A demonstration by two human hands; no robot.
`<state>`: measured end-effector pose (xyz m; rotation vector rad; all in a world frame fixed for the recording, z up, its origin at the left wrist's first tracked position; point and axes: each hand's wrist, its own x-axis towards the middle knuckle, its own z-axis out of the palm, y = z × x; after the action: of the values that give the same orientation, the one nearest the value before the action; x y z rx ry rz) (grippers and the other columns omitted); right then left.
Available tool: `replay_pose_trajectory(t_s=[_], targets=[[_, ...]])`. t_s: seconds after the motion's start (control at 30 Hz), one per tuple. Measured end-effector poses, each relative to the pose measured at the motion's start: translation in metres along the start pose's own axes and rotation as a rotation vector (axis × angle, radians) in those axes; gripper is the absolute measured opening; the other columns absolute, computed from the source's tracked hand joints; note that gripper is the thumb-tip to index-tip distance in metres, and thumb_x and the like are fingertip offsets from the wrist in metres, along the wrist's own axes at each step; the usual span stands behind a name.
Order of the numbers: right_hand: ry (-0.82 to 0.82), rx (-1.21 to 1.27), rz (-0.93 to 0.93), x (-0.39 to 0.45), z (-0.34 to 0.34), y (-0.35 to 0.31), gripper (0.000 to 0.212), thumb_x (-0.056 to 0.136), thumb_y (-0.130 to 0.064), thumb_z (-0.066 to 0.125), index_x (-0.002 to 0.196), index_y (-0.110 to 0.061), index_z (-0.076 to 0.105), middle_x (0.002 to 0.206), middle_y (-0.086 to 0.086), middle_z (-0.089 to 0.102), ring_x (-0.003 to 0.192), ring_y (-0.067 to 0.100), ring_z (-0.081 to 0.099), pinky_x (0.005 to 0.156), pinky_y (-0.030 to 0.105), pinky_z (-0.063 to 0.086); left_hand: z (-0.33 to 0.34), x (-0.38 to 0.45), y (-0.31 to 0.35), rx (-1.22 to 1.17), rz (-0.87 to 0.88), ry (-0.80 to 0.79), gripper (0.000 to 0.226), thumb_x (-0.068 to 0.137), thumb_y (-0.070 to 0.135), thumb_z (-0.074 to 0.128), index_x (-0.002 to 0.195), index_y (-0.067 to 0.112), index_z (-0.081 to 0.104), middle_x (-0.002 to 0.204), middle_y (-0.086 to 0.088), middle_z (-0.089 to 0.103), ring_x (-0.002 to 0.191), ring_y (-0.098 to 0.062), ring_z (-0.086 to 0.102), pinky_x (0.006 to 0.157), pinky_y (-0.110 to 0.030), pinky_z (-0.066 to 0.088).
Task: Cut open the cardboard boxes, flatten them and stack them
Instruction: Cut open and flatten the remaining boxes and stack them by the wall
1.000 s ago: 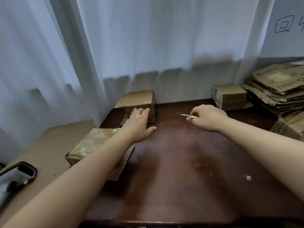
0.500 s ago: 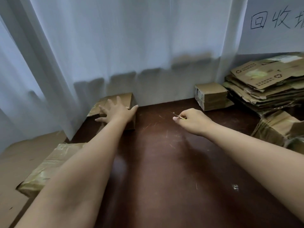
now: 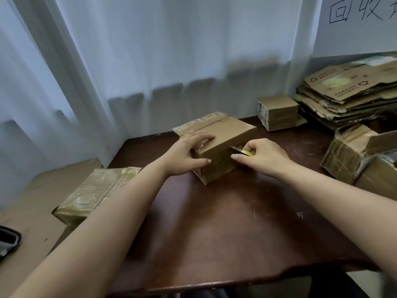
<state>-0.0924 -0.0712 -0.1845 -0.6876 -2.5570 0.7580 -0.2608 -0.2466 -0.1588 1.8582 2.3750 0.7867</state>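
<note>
A small taped cardboard box (image 3: pixel 227 134) stands on the dark wooden table (image 3: pixel 225 222) near the middle back. My left hand (image 3: pixel 187 153) grips its near left corner, fingers on top and thumb on the front face. My right hand (image 3: pixel 261 155) holds a yellow-handled knife (image 3: pixel 241 151) whose blade touches the box's right side near the top edge. A stack of flattened cardboard (image 3: pixel 348 91) lies at the back right.
Another taped box (image 3: pixel 92 194) sits off the table's left edge on a lower brown surface. A small box (image 3: pixel 277 112) stands at the back by the curtain. Crumpled open boxes (image 3: pixel 361 151) crowd the right edge. A dark object (image 3: pixel 8 241) lies at far left.
My left hand has pulled the box from the back left corner toward the table's middle. My right hand has brought the knife blade against the box's right side.
</note>
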Motion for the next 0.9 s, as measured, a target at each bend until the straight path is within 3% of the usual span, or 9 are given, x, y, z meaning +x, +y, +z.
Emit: replay_pose_trajectory(t_s=[0.13,0.23,0.43,0.67,0.8,0.9], targets=[[-0.011,-0.071,-0.045,-0.019,-0.008,0.009,0.023,0.082,-0.058,0.060,0.082,-0.035,0.057,0.081,-0.013,0.058,0.085,0.016,0.054,0.069,0.029,0.038,0.004,-0.007,0.006,-0.031,0.023,-0.036,0.070,0.074,0.051,0.065,0.136,0.024,0.047,0.143,0.016,0.039,0.146,-0.018,0.020,0.120,-0.036,0.016],[-0.017,-0.077,-0.043,-0.028,-0.011,0.017,0.019,0.084,-0.056,0.057,0.087,-0.037,0.058,0.089,-0.013,0.062,0.090,0.017,0.058,0.073,0.031,0.041,0.007,-0.016,0.001,-0.085,-0.013,0.094,0.065,0.076,0.057,0.064,0.135,0.033,0.047,0.152,0.008,0.035,0.149,-0.015,0.009,0.119,-0.033,0.014],[0.008,-0.117,-0.118,-0.031,-0.009,0.017,0.017,0.086,-0.047,0.060,0.100,-0.038,0.062,0.097,-0.010,0.065,0.097,0.022,0.060,0.080,0.035,0.048,0.021,-0.016,-0.005,-0.097,0.032,0.167,0.060,0.082,0.058,0.059,0.134,0.027,0.055,0.141,0.006,0.048,0.140,-0.010,0.033,0.118,-0.038,0.026],[0.083,-0.129,-0.260,-0.032,0.003,0.011,0.020,0.090,-0.049,0.056,0.100,-0.035,0.067,0.090,-0.010,0.069,0.092,0.022,0.063,0.076,0.032,0.047,0.027,-0.009,-0.009,-0.046,0.012,0.256,0.055,0.084,0.060,0.051,0.131,0.032,0.059,0.137,0.009,0.055,0.133,-0.015,0.041,0.111,-0.026,0.027],[0.192,-0.277,-0.425,-0.028,0.007,0.007,0.022,0.094,-0.044,0.051,0.099,-0.029,0.066,0.074,-0.009,0.063,0.080,0.022,0.064,0.060,0.028,0.040,0.021,0.002,-0.010,-0.108,-0.040,0.317,0.055,0.081,0.061,0.048,0.123,0.030,0.065,0.126,0.005,0.063,0.120,-0.019,0.049,0.105,-0.032,0.037],[0.258,-0.370,-0.571,-0.021,0.013,0.002,0.034,0.095,-0.045,0.043,0.087,-0.023,0.067,0.071,-0.006,0.065,0.074,0.021,0.064,0.052,0.027,0.040,0.015,0.008,-0.015,-0.170,-0.038,0.330,0.052,0.082,0.058,0.050,0.117,0.025,0.070,0.114,0.007,0.068,0.114,-0.015,0.058,0.102,-0.037,0.044]])
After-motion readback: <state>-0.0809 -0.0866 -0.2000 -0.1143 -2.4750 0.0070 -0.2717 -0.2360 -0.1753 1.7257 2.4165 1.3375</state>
